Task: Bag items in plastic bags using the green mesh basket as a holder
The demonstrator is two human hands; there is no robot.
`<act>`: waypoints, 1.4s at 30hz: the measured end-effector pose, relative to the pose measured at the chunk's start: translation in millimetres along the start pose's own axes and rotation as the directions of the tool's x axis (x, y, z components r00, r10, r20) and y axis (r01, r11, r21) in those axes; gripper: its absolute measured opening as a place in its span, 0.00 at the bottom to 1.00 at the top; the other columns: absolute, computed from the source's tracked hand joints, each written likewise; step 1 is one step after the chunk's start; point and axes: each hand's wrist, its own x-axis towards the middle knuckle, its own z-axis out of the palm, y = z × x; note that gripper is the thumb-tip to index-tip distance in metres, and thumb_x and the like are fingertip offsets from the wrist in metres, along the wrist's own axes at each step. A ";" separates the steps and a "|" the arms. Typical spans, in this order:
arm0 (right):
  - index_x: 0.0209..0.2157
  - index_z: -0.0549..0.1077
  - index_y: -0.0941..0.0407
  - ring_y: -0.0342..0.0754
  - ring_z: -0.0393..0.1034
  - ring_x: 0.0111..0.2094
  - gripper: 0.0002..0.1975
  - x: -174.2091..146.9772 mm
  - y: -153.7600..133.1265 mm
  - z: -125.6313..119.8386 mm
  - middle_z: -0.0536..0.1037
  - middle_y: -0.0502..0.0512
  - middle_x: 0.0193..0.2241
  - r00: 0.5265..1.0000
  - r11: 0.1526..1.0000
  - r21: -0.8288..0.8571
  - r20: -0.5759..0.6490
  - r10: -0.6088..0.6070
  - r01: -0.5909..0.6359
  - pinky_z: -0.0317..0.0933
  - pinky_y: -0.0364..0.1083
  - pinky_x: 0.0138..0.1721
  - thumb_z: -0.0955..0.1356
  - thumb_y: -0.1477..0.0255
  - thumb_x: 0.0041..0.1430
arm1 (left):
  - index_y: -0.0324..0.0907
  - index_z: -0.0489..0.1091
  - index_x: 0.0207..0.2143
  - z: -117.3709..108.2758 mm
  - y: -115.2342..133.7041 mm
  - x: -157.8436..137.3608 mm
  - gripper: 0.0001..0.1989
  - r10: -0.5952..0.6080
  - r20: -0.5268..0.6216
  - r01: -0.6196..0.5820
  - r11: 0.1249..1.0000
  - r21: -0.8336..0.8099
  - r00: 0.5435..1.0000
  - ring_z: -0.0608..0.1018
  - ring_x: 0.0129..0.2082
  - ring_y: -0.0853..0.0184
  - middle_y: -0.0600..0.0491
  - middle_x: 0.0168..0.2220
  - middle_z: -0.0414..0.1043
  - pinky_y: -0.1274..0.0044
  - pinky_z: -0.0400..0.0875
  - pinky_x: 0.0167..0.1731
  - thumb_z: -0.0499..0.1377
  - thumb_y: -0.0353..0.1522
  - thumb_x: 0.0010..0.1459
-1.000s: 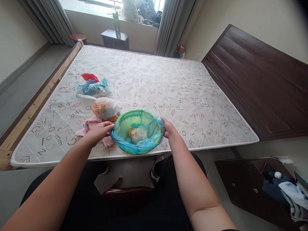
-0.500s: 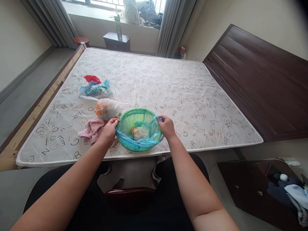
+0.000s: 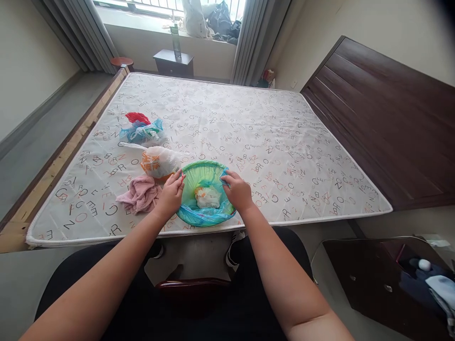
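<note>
A round green bin (image 3: 202, 165) stands at the near edge of the mattress, lined with a thin blue-green plastic bag (image 3: 202, 217). Inside it lies a crumpled white plastic bag (image 3: 208, 196) with orange print. My left hand (image 3: 172, 192) pinches the bag at the left rim, where a bit of red shows by the fingertips. On the opposite side, my right hand (image 3: 237, 189) is closed on a gathered blue fold of the same bag. A pink towel (image 3: 140, 194) lies left of my left hand, with a filled white plastic bag (image 3: 159, 161) behind it.
Red and blue plastic bags (image 3: 142, 128) lie farther back on the lettered mattress (image 3: 270, 142). A dark headboard (image 3: 377, 123) rises at the right. A low dark cabinet (image 3: 369, 279) holds clothes at lower right. Beyond the bed, a green bottle (image 3: 176, 42) stands on a nightstand (image 3: 173, 61).
Both hands have moved inward toward each other, drawing the liner's edges in over the bin. The right hand now bunches a blue fold of the bag.
</note>
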 end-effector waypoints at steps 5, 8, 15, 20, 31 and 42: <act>0.43 0.78 0.47 0.54 0.69 0.60 0.11 3.0 3.7 -0.4 0.77 0.51 0.56 0.996 0.969 0.235 -0.058 -0.069 0.081 0.60 0.55 0.65 0.67 0.73 0.63 | 0.44 0.74 0.58 -3.3 4.9 -1.8 0.22 0.064 0.050 -0.066 0.997 0.042 0.997 0.56 0.72 0.54 0.48 0.68 0.63 0.53 0.50 0.69 0.47 0.38 0.70; 0.44 0.77 0.48 0.53 0.71 0.58 0.10 2.8 3.6 -0.2 0.79 0.53 0.54 0.993 0.925 0.371 -0.106 -0.043 0.080 0.62 0.53 0.62 0.66 0.71 0.64 | 0.48 0.72 0.61 -6.2 7.5 -3.1 0.22 0.030 0.118 -0.040 0.996 0.077 0.993 0.52 0.73 0.50 0.50 0.68 0.64 0.46 0.46 0.67 0.47 0.38 0.71; 0.43 0.77 0.48 0.53 0.72 0.58 0.09 -1.9 -4.5 -3.1 0.79 0.51 0.55 0.996 0.893 0.444 -0.072 -0.049 0.076 0.64 0.52 0.61 0.67 0.70 0.63 | 0.54 0.68 0.64 -13.4 11.9 -4.6 0.23 0.133 0.181 -0.163 0.973 0.165 0.974 0.51 0.74 0.52 0.52 0.63 0.70 0.45 0.35 0.67 0.47 0.35 0.71; 0.44 0.79 0.46 0.52 0.73 0.57 0.11 -2.8 -7.5 -5.1 0.80 0.49 0.54 0.995 0.885 0.457 -0.013 -0.096 0.092 0.63 0.52 0.62 0.67 0.72 0.62 | 0.53 0.68 0.65 -17.6 16.8 -4.4 0.24 0.207 0.261 -0.262 0.945 0.194 0.943 0.54 0.73 0.54 0.52 0.63 0.70 0.50 0.37 0.69 0.47 0.33 0.70; 0.44 0.79 0.45 0.53 0.75 0.46 0.12 -8.9 -19.9 5.8 0.82 0.50 0.41 0.982 0.920 0.390 0.155 -0.108 0.040 0.66 0.51 0.55 0.67 0.70 0.62 | 0.56 0.69 0.64 -6.4 24.9 -6.2 0.23 0.322 0.372 -0.367 0.929 0.055 0.871 0.63 0.69 0.53 0.52 0.63 0.71 0.53 0.43 0.69 0.50 0.34 0.70; 0.43 0.77 0.53 0.47 0.69 0.35 0.13 11.1 9.7 -42.5 0.75 0.53 0.35 0.906 0.894 0.448 -0.370 0.207 -0.022 0.67 0.46 0.38 0.68 0.61 0.62 | 0.42 0.74 0.41 -31.1 26.4 5.6 0.16 -0.130 -0.219 0.025 0.904 -0.426 0.967 0.78 0.49 0.61 0.47 0.44 0.78 0.68 0.70 0.55 0.53 0.43 0.68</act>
